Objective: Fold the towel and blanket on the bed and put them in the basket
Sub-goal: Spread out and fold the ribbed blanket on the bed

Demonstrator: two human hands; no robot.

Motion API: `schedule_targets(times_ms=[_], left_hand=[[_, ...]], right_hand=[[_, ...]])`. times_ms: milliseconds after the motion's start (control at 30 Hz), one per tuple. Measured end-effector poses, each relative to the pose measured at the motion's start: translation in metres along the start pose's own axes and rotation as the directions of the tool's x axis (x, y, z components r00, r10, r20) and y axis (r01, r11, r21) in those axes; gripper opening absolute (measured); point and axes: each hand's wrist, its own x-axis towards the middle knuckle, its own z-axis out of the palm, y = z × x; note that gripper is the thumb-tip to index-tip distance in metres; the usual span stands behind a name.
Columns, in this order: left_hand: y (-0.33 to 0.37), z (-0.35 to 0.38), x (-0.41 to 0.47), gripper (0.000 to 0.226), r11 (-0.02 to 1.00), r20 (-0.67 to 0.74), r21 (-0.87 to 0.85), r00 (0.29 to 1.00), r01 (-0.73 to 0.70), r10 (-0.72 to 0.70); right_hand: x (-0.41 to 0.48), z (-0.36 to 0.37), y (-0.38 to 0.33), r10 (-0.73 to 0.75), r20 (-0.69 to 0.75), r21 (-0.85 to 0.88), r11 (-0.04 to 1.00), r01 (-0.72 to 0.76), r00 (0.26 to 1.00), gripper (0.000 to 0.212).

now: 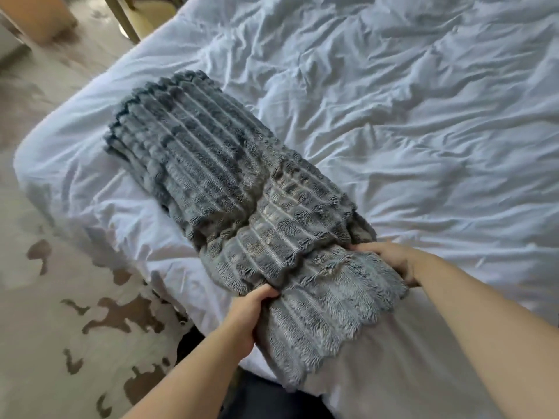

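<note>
My left hand (252,309) and right hand (390,258) each grip the near end of the long grey ribbed plush blanket (230,189). Lifted unevenly, I reckon its thick layers could slide apart and undo the fold.

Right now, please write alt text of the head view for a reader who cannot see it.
The left hand and the right hand grip the near end of a grey ribbed blanket, folded into a long strip on a bed with a wrinkled white sheet. A patterned floor shows on the left.
</note>
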Motion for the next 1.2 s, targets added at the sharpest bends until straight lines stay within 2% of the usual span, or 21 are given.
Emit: schedule_targets(times_ms=[67, 167, 300, 367, 433, 533, 667, 800, 967, 1000, 1067, 1133, 1200], left_hand=[[0.002, -0.021, -0.017, 0.04, 0.999, 0.006, 0.046, 1.0, -0.028, 0.028], [0.007, -0.06, -0.039, 0.038, 0.996, 0.019, 0.084, 0.999, -0.041, 0.04], [0.016, -0.113, -0.065, 0.039, 0.992, 0.068, 0.124, 0.997, -0.033, 0.024], [0.016, -0.135, -0.073, 0.038, 0.995, 0.102, 0.092, 0.995, -0.023, 0.014], [0.013, -0.154, -0.078, 0.041, 0.998, 0.154, 0.06, 0.988, -0.007, -0.002], [0.002, -0.176, -0.084, 0.048, 1.0, 0.219, -0.002, 0.976, 0.021, -0.02], [-0.02, -0.189, -0.094, 0.05, 0.988, 0.226, -0.155, 0.973, -0.006, 0.041], [-0.049, -0.186, -0.102, 0.045, 0.969, 0.239, -0.248, 0.968, -0.013, 0.074], [-0.091, -0.165, -0.126, 0.066, 0.981, 0.317, -0.186, 0.948, 0.063, -0.001], [-0.096, -0.159, -0.129, 0.071, 0.982, 0.292, -0.185, 0.957, 0.048, 0.008], [-0.105, -0.149, -0.13, 0.08, 0.99, 0.144, -0.143, 0.989, -0.012, 0.033], [-0.112, -0.14, -0.131, 0.066, 0.993, -0.038, -0.101, 0.998, -0.054, 0.05], [-0.12, -0.13, -0.131, 0.05, 0.994, -0.127, -0.105, 0.992, -0.03, 0.016]], right_hand=[[-0.014, 0.017, 0.012, -0.025, -0.015, 0.03, 0.999, 0.025, 1.0, 0.029], [-0.031, 0.053, 0.034, -0.028, -0.035, 0.092, 0.995, 0.031, 0.999, 0.025], [-0.049, 0.115, 0.068, -0.016, -0.041, 0.154, 0.988, 0.022, 0.999, 0.041], [-0.055, 0.142, 0.08, -0.03, -0.08, 0.132, 0.99, 0.04, 0.996, 0.059], [-0.06, 0.162, 0.091, -0.051, -0.118, 0.146, 0.987, 0.068, 0.992, 0.065], [-0.062, 0.182, 0.105, -0.087, -0.121, 0.212, 0.971, 0.111, 0.989, 0.053], [-0.066, 0.198, 0.119, -0.106, -0.121, 0.263, 0.955, 0.135, 0.987, 0.027], [-0.072, 0.199, 0.124, -0.131, -0.14, 0.266, 0.95, 0.165, 0.981, 0.032], [-0.085, 0.193, 0.131, -0.134, -0.142, 0.224, 0.961, 0.164, 0.981, 0.023], [-0.089, 0.189, 0.132, -0.128, -0.15, 0.218, 0.963, 0.159, 0.98, 0.02], [-0.097, 0.181, 0.133, -0.113, -0.17, 0.205, 0.967, 0.148, 0.979, 0.016], [-0.104, 0.172, 0.134, -0.092, -0.173, 0.17, 0.978, 0.122, 0.98, 0.02], [-0.108, 0.164, 0.134, -0.058, -0.22, 0.122, 0.989, 0.087, 0.974, 0.037]])
